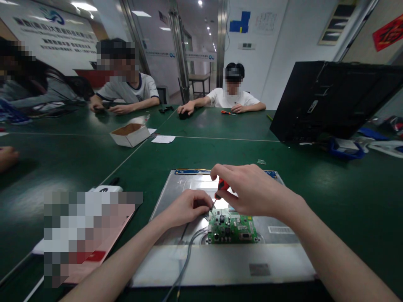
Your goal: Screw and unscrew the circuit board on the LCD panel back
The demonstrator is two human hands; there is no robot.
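Observation:
My right hand [252, 188] grips the red and black handle of a screwdriver [222, 184], its shaft angled down toward the upper left corner of a green circuit board [233, 226]. Close to the screwdriver's tip, my left hand [192, 205] has thumb and fingers pinched together at that corner; anything between them is too small to make out. The board sits on the silver metal back of a flat display panel [195, 262], which lies on the table. Grey cables [188, 256] run from the board's left side down toward me.
A pixelated pink-and-white item [116, 226] lies left of the panel. Further off stand an open white box [130, 134] and white paper [163, 139]. A large black monitor [333, 100] and a blue tray [344, 149] are at right. Across the green table [220, 147] sit several people, one near an orange screwdriver [228, 113].

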